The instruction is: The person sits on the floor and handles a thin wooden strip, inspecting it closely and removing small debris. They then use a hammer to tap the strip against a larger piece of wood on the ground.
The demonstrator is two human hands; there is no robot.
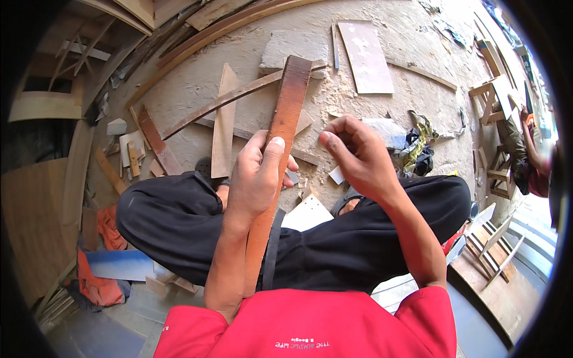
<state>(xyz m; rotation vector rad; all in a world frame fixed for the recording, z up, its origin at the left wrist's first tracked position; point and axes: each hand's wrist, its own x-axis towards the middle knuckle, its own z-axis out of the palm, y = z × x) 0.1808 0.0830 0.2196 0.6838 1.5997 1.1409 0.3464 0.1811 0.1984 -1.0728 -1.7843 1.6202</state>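
My left hand is wrapped round a long reddish-brown wooden plank, with the thumb lying on its upper face. The plank tilts away from my body; its near end reaches my shirt and its far end rises over the floor. To the right of it, apart from the wood, my right hand is raised with its fingers curled in towards the thumb. Whatever lies between those fingertips, if anything, is too small to make out. Under the plank's far part, a narrow wooden strip runs slantwise across the floor.
Wood shavings and offcuts litter the floor ahead, near a pale flat board. A crumpled gold-and-black wrapper lies right of my knee. Orange cloth and a blue panel lie at left. Another person is at far right.
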